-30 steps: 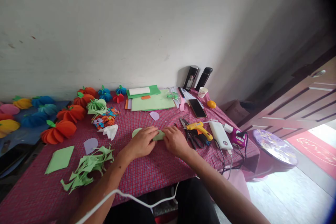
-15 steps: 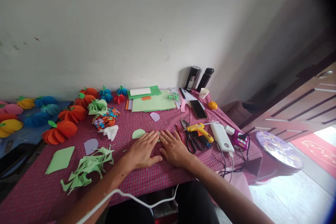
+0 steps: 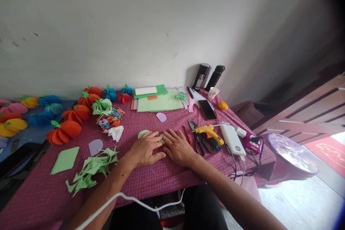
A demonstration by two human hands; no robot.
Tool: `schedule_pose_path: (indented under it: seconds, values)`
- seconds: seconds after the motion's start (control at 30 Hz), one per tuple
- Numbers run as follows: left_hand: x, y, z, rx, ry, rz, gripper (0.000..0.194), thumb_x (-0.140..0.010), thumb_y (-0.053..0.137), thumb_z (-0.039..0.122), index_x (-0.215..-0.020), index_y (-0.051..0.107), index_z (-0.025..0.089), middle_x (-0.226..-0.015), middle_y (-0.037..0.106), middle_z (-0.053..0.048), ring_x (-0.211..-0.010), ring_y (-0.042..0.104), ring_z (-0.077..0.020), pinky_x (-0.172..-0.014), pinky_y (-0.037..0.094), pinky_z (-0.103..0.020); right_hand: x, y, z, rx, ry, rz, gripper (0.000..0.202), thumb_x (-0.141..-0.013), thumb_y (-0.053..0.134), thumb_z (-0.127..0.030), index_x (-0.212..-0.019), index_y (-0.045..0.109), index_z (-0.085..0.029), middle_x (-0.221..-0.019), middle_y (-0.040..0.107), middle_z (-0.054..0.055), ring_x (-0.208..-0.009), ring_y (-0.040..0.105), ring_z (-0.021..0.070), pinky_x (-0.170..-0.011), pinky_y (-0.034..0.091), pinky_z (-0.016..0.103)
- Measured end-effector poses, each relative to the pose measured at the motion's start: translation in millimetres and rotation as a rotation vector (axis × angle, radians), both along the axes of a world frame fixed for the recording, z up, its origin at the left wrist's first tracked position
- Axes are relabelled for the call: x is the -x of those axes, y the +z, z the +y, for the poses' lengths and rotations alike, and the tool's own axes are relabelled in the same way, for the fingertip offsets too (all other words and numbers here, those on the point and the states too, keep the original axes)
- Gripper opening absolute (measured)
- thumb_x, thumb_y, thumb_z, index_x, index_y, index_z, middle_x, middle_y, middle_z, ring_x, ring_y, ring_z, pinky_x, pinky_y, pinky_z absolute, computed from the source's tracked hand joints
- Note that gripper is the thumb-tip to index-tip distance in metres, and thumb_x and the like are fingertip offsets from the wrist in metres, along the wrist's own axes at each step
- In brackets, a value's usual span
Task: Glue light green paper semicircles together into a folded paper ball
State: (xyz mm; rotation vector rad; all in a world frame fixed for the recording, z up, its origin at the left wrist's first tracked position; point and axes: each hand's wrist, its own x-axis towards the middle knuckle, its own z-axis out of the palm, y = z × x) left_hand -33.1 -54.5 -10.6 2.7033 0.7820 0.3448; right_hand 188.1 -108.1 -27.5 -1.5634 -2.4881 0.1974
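Observation:
My left hand (image 3: 145,149) lies flat, fingers stretched out, partly over a pale green rounded piece of paper (image 3: 142,133). Beside it my right hand (image 3: 178,148) also rests flat with its fingers extended. A bit of pale green paper (image 3: 162,139) shows between the fingertips of both hands; the rest of it is hidden under them. To the right of my right hand lie a red pencil-like stick (image 3: 187,135), black scissors (image 3: 199,143) and a yellow glue gun (image 3: 210,133). A lilac rounded paper piece (image 3: 161,116) sits beyond my fingertips.
Green paper scraps (image 3: 93,170), a green paper stack (image 3: 65,159) and orange paper pumpkins (image 3: 64,132) are at left. Coloured sheets (image 3: 159,105) lie at the back. A phone (image 3: 207,109), white power bank (image 3: 232,139), paper cup (image 3: 213,92) and dark flasks (image 3: 201,76) stand or lie at right.
The camera view has shifted slightly, so the table appears a little further right. My left hand covers more of the pale green rounded paper. Both hands stay flat.

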Motion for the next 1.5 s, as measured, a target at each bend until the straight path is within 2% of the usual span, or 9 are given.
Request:
schedule_pose_path:
  seconds: [0.3,0.47,0.73,0.8,0.93,1.1,1.17,1.3,1.5]
  values:
    - [-2,0.7,-1,-0.033,0.01,-0.018,0.043,-0.091,0.062,0.054,-0.128,0.068,0.033,-0.142,0.063,-0.006,-0.139,0.05,-0.033,-0.116,0.033,-0.056,-4,2.7,-21,0.007,-0.023,-0.019,0.066,-0.103,0.039,-0.058,-0.159,0.035,-0.025,-0.165,0.034,0.007,-0.153,0.021,0.0368,-0.121,0.012,0.065]
    - [-3,-1.3,-1,-0.06,0.018,-0.035,0.04,-0.09,0.064,0.053,-0.122,0.071,0.03,-0.14,0.065,-0.005,-0.138,0.05,-0.0315,-0.118,0.032,-0.054,-4,3.1,-24,0.023,-0.03,-0.01,0.064,-0.103,0.038,-0.059,-0.158,0.037,-0.026,-0.164,0.036,0.007,-0.153,0.022,0.0362,-0.121,0.012,0.066]
    - [-3,-7.5,2,-0.103,0.012,-0.034,0.042,-0.09,0.063,0.056,-0.12,0.071,0.027,-0.136,0.066,-0.006,-0.136,0.051,-0.0308,-0.118,0.034,-0.053,-9,-4.2,-28,0.055,-0.085,0.018,0.069,-0.103,0.036,-0.059,-0.159,0.035,-0.019,-0.165,0.032,0.01,-0.154,0.021,0.0349,-0.122,0.012,0.064]
    - [-2,-8.5,1,-0.094,0.007,-0.018,0.047,-0.092,0.061,0.056,-0.129,0.067,0.029,-0.142,0.062,-0.007,-0.138,0.05,-0.0302,-0.118,0.035,-0.052,-11,-2.3,-26,0.066,-0.061,0.019,0.067,-0.103,0.038,-0.058,-0.159,0.035,-0.02,-0.165,0.031,0.009,-0.154,0.02,0.0348,-0.121,0.013,0.065]
    - [0,-14.4,-2,-0.082,-0.016,0.055,0.065,-0.096,0.05,0.061,-0.153,0.043,0.03,-0.163,0.038,-0.008,-0.15,0.034,-0.0313,-0.121,0.031,-0.052,-13,-2.4,-20,0.062,-0.06,0.013,0.069,-0.102,0.042,-0.055,-0.16,0.033,-0.018,-0.167,0.026,0.01,-0.155,0.016,0.0351,-0.121,0.014,0.065]
    - [-1,-22.6,-7,-0.091,-0.008,0.086,0.078,-0.094,0.046,0.068,-0.159,0.032,0.026,-0.166,0.029,-0.01,-0.153,0.027,-0.0325,-0.124,0.024,-0.053,-13,-11.4,-16,0.017,-0.051,0.002,0.072,-0.101,0.042,-0.057,-0.159,0.033,-0.015,-0.166,0.029,0.011,-0.155,0.019,0.0338,-0.123,0.006,0.064]
    - [-1,-22.1,-7,-0.087,-0.005,0.084,0.077,-0.095,0.046,0.068,-0.158,0.034,0.026,-0.166,0.03,-0.01,-0.153,0.027,-0.033,-0.124,0.025,-0.053,-14,-11.7,-16,0.006,-0.04,-0.003,0.072,-0.101,0.042,-0.058,-0.158,0.035,-0.016,-0.165,0.031,0.01,-0.155,0.019,0.0343,-0.122,0.004,0.066]
    - [2,-14.6,-1,-0.072,-0.024,0.045,0.07,-0.097,0.047,0.062,-0.157,0.037,0.027,-0.165,0.033,-0.009,-0.152,0.03,-0.0316,-0.122,0.029,-0.053,-12,-6.2,-12,-0.002,-0.055,-0.003,0.069,-0.102,0.04,-0.058,-0.158,0.036,-0.019,-0.165,0.03,0.009,-0.155,0.016,0.0365,-0.121,0.01,0.067]
    - [6,-5.1,7,-0.058,-0.003,0.005,0.05,-0.098,0.049,0.055,-0.14,0.06,0.029,-0.147,0.058,-0.007,-0.142,0.047,-0.0315,-0.118,0.034,-0.056,-2,-5.3,-5,-0.003,0.007,0.021,0.07,-0.103,0.032,-0.064,-0.159,0.036,-0.022,-0.165,0.03,0.009,-0.154,0.02,0.037,-0.12,0.011,0.068]
